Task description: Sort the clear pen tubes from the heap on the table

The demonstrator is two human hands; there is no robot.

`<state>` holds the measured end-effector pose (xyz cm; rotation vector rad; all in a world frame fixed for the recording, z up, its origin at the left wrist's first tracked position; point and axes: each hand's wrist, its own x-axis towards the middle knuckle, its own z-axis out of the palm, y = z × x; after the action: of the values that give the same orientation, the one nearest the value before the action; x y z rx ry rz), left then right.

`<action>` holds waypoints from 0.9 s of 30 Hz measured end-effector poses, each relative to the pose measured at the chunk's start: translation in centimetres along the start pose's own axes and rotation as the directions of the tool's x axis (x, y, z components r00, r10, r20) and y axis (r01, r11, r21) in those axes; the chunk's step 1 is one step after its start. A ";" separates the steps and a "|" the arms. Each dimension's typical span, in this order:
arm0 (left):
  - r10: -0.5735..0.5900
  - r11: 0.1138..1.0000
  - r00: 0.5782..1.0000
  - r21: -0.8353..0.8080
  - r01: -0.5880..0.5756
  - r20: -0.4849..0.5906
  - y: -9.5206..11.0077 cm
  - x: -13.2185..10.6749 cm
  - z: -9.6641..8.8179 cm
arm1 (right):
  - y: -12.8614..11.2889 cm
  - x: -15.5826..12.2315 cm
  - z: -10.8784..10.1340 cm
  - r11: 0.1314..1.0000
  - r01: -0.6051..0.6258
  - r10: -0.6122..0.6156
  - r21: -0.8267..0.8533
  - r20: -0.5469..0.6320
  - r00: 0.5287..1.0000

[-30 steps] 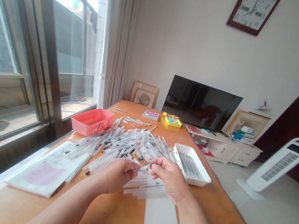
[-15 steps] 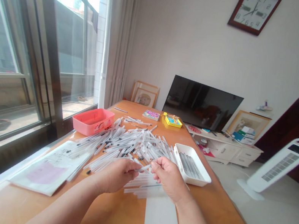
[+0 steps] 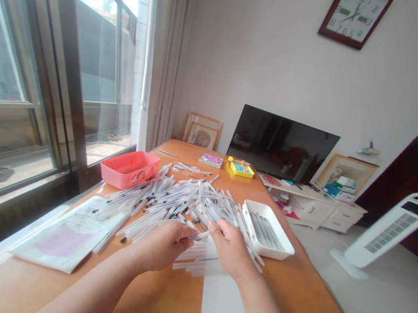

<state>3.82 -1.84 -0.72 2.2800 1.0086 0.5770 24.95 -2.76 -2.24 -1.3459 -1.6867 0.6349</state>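
My left hand (image 3: pixel 165 245) is closed in a pinch on a slim, clear-white pen (image 3: pixel 201 235), which points up toward the right. At the pen's far end, the fingers of my right hand (image 3: pixel 232 248) are curled together and seem to grip it; their tips are partly hidden. Beyond both hands spreads a heap of clear pens (image 3: pixel 189 196), several with black ends. More clear tubes (image 3: pixel 193 266) lie side by side under my hands, partly over a white paper strip (image 3: pixel 224 310).
Right of the heap stands a white tray (image 3: pixel 286 250) holding grey pens. A pink basket (image 3: pixel 120 176) is at the left, behind a paper booklet (image 3: pixel 65 239). Farther back on the wooden table (image 3: pixel 158 304) lie a booklet (image 3: pixel 211 160) and a yellow box (image 3: pixel 241 169).
My right hand has turned a little, its fingers shifting slightly up and left around the pen's end. The left hand stays in nearly the same place, still pinching the pen.
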 end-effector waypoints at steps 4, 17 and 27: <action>-0.029 0.998 0.999 -0.051 0.030 0.018 0.1 -0.1 0.0 | 0.0 0.0 -0.6 0.986 -0.068 0.066 0.149 0.017 0.998; -0.003 1.000 0.999 0.031 0.004 -0.032 0.4 -0.1 0.4 | 0.2 -0.2 -0.2 0.997 -0.028 0.028 0.066 -0.005 1.000; -0.040 0.998 0.999 -0.046 0.041 0.015 0.5 0.0 0.5 | 0.3 0.0 -1.0 0.960 -0.112 0.098 0.256 0.066 0.993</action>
<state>4.31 -2.28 -0.79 2.2152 1.0219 0.5610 25.93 -2.75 -2.01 -1.2440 -1.5195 0.9271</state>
